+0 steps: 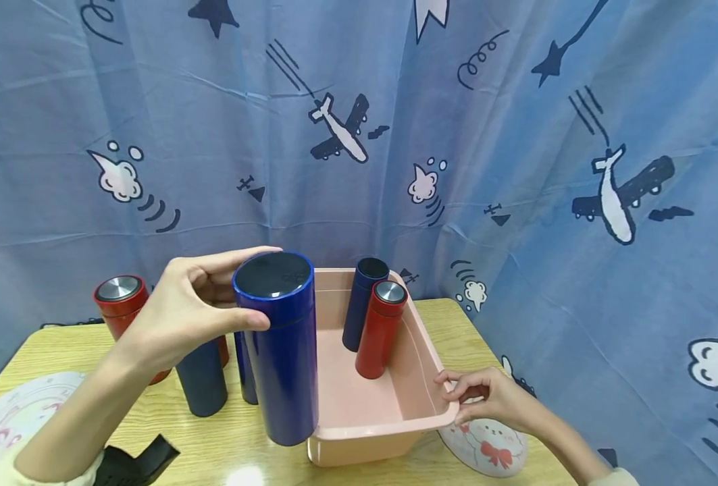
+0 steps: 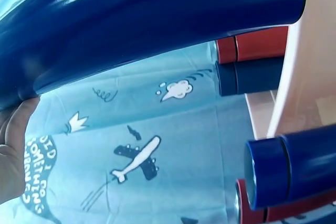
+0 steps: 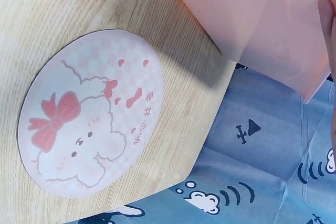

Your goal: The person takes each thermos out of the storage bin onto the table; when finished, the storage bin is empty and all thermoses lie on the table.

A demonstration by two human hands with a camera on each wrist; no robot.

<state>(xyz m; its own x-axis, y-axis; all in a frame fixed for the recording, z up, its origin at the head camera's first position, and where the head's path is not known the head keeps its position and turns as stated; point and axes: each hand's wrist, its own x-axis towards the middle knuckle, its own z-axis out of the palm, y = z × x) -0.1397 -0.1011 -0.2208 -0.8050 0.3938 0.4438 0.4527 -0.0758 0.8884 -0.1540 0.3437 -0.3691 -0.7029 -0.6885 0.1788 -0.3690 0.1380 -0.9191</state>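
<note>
My left hand [image 1: 176, 304] grips a glossy blue vacuum flask [image 1: 282, 385] near its black-topped lid, thumb on the near side. The flask stands nearly upright and overlaps the left front corner of a pink plastic bin [image 1: 389, 430] in the head view. Across the left wrist view, the same flask [image 2: 157, 19] fills the top, with part of the hand [image 2: 16, 150] at the left edge. My right hand [image 1: 486, 398] pinches the bin's right rim near the front corner. Inside the bin, a dark blue flask [image 1: 356, 314] and a red flask [image 1: 381, 334] stand side by side.
Left of the bin are a red flask [image 1: 118, 307], a dark flask [image 1: 203, 381] and another blue flask [image 1: 247, 378], partly hidden. Round printed mats lie on the wooden table, one at left [image 1: 24, 412], one at right [image 3: 94, 114]. A blue curtain [image 1: 359, 202] hangs behind.
</note>
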